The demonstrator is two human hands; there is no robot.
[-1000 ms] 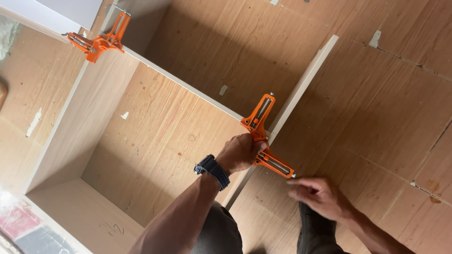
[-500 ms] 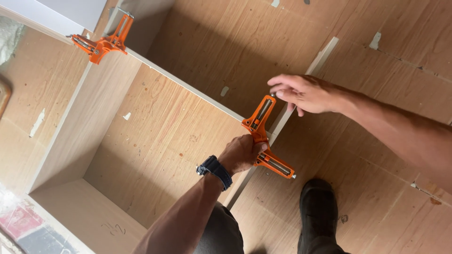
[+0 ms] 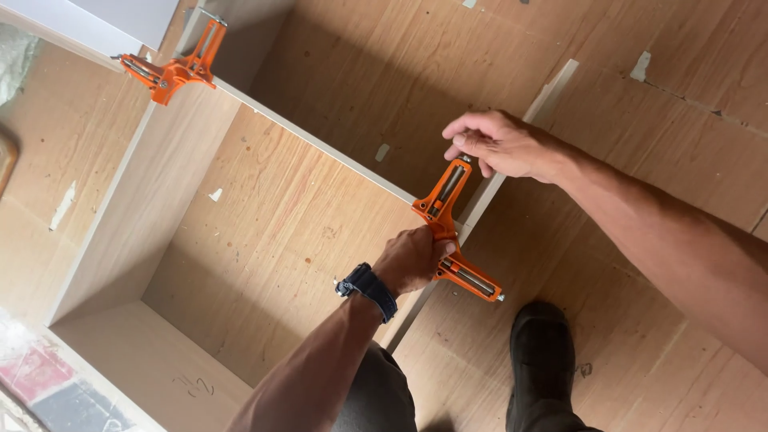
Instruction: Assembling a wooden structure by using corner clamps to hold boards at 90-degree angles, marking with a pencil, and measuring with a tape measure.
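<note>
An orange corner clamp (image 3: 450, 210) sits on the near right corner of an open wooden cabinet frame (image 3: 152, 168), where two light panels meet. My left hand (image 3: 412, 260), with a dark watch on its wrist, is closed around the clamp's middle at the corner. My right hand (image 3: 500, 146) rests on the upper end of the clamp, fingers pinching its screw handle beside the right panel's edge (image 3: 552, 92). A second orange corner clamp (image 3: 174, 68) grips the far left corner of the frame.
The frame stands on a brown wood-grain floor (image 3: 664, 160) with pale scraps and chips. My dark shoe (image 3: 544, 356) stands just right of the near panel. A coloured patch of floor (image 3: 40, 392) shows at the lower left.
My right hand rose from the floor near the clamp's lower arm up to its upper end and now pinches the handle. My left hand stayed on the clamp.
</note>
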